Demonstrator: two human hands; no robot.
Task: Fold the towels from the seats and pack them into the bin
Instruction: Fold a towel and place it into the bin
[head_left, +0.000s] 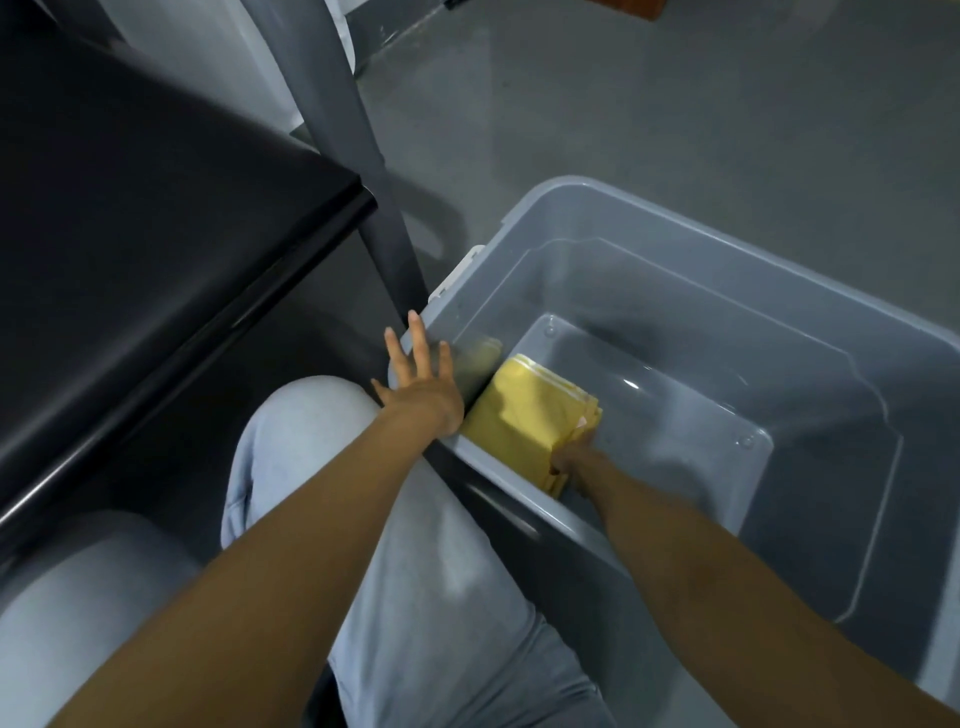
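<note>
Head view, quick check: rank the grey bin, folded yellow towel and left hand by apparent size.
1. grey bin, far largest.
2. folded yellow towel.
3. left hand, smaller than the towel though nearer the camera, at the bin's rim.

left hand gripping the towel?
No, the left hand is spread open at the bin corner rim; the right hand holds the folded yellow towel inside.
</note>
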